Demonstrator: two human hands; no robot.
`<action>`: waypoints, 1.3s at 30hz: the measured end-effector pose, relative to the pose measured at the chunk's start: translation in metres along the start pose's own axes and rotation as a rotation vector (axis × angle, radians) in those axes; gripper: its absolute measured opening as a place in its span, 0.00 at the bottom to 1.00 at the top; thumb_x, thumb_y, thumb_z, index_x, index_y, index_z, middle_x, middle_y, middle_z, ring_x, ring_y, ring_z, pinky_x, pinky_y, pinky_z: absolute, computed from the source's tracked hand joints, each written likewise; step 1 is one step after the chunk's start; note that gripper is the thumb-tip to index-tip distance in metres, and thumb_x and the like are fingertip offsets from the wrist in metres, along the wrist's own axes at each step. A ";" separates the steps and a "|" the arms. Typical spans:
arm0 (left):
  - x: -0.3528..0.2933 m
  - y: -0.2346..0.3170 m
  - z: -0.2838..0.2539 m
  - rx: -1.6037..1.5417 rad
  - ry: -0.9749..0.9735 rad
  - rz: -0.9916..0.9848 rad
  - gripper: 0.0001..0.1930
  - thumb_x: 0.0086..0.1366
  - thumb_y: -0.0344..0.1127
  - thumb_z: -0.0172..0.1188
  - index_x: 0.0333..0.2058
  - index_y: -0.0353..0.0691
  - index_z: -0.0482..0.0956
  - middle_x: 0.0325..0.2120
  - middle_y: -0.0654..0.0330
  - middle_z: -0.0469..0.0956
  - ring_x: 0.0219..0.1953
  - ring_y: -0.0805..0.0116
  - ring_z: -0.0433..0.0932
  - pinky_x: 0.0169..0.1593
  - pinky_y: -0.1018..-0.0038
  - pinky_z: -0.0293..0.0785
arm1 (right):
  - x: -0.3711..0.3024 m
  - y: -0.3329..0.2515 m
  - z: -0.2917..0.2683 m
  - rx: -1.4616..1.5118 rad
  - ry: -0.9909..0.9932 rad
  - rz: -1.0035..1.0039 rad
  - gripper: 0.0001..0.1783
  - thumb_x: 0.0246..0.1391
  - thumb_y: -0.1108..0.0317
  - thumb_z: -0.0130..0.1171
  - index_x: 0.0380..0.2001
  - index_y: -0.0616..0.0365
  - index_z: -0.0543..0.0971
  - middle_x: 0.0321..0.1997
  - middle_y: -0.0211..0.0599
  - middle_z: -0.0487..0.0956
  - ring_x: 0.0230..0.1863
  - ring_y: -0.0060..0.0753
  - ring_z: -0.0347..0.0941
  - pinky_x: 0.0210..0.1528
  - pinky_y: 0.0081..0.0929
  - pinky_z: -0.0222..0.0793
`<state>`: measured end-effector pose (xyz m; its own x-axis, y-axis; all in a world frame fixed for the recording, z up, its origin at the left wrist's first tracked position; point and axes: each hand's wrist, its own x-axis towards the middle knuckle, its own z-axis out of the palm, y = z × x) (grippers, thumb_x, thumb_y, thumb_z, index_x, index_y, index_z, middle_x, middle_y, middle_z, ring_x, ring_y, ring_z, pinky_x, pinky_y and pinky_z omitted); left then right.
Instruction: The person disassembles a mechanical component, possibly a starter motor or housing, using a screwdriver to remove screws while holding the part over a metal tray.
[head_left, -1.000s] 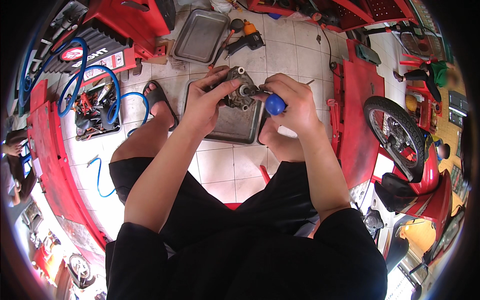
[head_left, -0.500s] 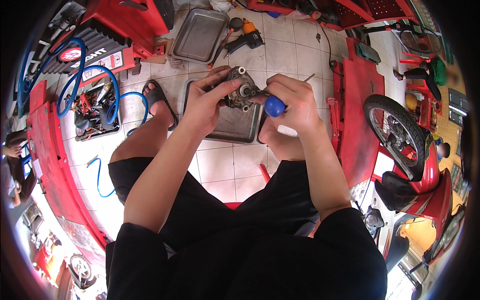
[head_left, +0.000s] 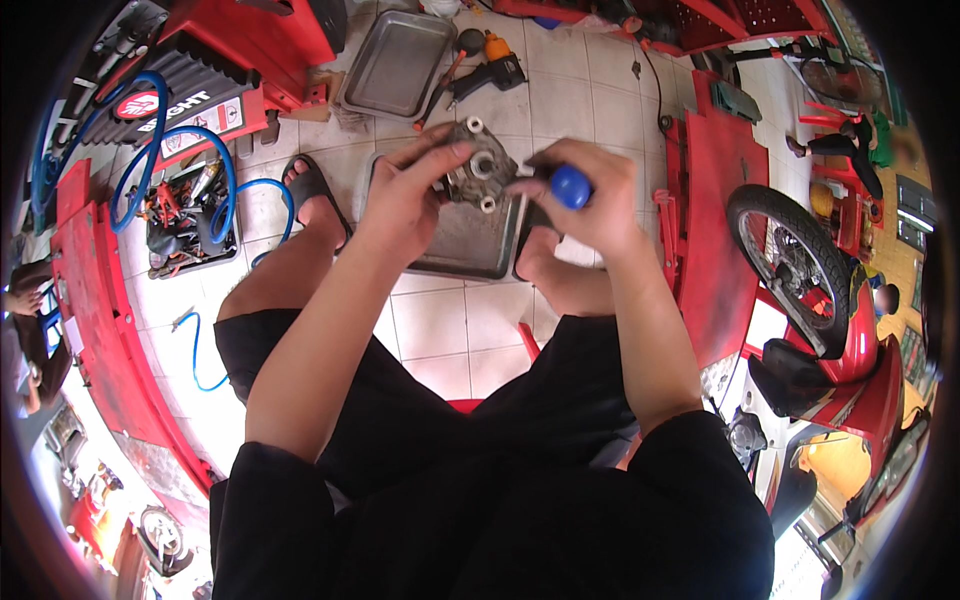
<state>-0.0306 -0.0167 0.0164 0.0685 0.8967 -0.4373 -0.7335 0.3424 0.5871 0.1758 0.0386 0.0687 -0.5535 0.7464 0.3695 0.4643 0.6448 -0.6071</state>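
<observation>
My left hand [head_left: 405, 195] grips a grey metal engine housing [head_left: 485, 165] by its left side, thumb over its face. The housing has a round bore in the middle and pale bosses at its top and bottom corners. Just right of it, my right hand [head_left: 605, 190] is closed around a blue-handled screwdriver [head_left: 571, 187], the rounded handle end facing me. The shaft does not show clearly. Something small and dark appears by the right fingertips, too blurred to name. Below both hands lies a metal tray [head_left: 465, 268], partly covered by them.
Beyond stand another metal tray [head_left: 395, 65], a mallet [head_left: 470, 42] and an orange-and-black power tool [head_left: 490, 75]. A parts tray [head_left: 195, 225] and blue air hose [head_left: 240, 185] lie left. Red lift platforms [head_left: 715, 230] flank me; a motorcycle wheel [head_left: 790, 265] is at right.
My right hand has drawn slightly right, away from the housing, with the screwdriver. The housing's bore, covered earlier by a dark piece near my right fingers, now shows. The left hand shifted slightly left.
</observation>
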 end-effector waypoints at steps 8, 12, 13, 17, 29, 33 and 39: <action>0.009 0.010 -0.008 -0.061 0.094 0.068 0.13 0.60 0.36 0.63 0.41 0.37 0.79 0.36 0.62 0.81 0.37 0.70 0.80 0.37 0.71 0.76 | 0.000 0.025 -0.019 0.063 0.075 0.189 0.15 0.44 0.62 0.73 0.31 0.60 0.82 0.23 0.38 0.80 0.25 0.32 0.77 0.31 0.26 0.72; 0.007 0.012 -0.006 -0.071 0.158 0.061 0.14 0.59 0.39 0.64 0.42 0.40 0.79 0.38 0.63 0.80 0.42 0.70 0.78 0.44 0.68 0.73 | -0.006 0.038 -0.013 0.107 -0.098 0.336 0.20 0.51 0.51 0.65 0.33 0.60 0.82 0.24 0.39 0.79 0.25 0.37 0.74 0.31 0.30 0.69; 0.008 0.013 -0.005 -0.090 0.164 0.065 0.14 0.59 0.39 0.64 0.42 0.41 0.79 0.38 0.62 0.80 0.43 0.70 0.78 0.45 0.68 0.73 | -0.008 0.043 -0.009 0.122 -0.137 0.349 0.22 0.53 0.48 0.62 0.33 0.60 0.82 0.24 0.40 0.79 0.25 0.39 0.75 0.31 0.31 0.69; 0.006 0.018 -0.001 -0.172 0.238 0.068 0.14 0.60 0.38 0.63 0.43 0.41 0.77 0.40 0.61 0.80 0.45 0.69 0.77 0.49 0.67 0.72 | -0.019 0.079 0.064 -0.043 -0.355 0.553 0.27 0.57 0.41 0.52 0.36 0.54 0.84 0.28 0.47 0.81 0.35 0.53 0.78 0.39 0.42 0.72; 0.004 0.047 -0.017 -0.301 0.555 0.025 0.12 0.62 0.37 0.59 0.43 0.41 0.78 0.42 0.64 0.78 0.46 0.69 0.75 0.52 0.64 0.70 | -0.096 0.201 0.274 -0.330 -0.810 1.227 0.23 0.45 0.60 0.57 0.45 0.59 0.81 0.53 0.50 0.78 0.56 0.49 0.74 0.54 0.40 0.73; 0.008 0.053 -0.023 -0.317 0.557 0.009 0.11 0.62 0.38 0.59 0.42 0.42 0.79 0.40 0.64 0.79 0.45 0.69 0.76 0.50 0.64 0.70 | -0.086 0.213 0.298 -0.336 -0.787 1.370 0.18 0.43 0.62 0.62 0.40 0.55 0.84 0.48 0.44 0.82 0.51 0.43 0.78 0.49 0.38 0.76; 0.011 0.058 -0.023 -0.347 0.531 -0.032 0.12 0.63 0.39 0.58 0.43 0.42 0.79 0.39 0.63 0.80 0.45 0.68 0.76 0.49 0.65 0.70 | -0.085 0.220 0.311 -0.354 -0.763 1.354 0.18 0.42 0.63 0.65 0.39 0.56 0.83 0.45 0.44 0.82 0.49 0.44 0.79 0.47 0.37 0.77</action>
<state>-0.0879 0.0062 0.0302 -0.1856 0.5956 -0.7816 -0.9193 0.1758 0.3522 0.1100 0.0663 -0.3147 0.2324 0.5914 -0.7722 0.9491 -0.3116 0.0470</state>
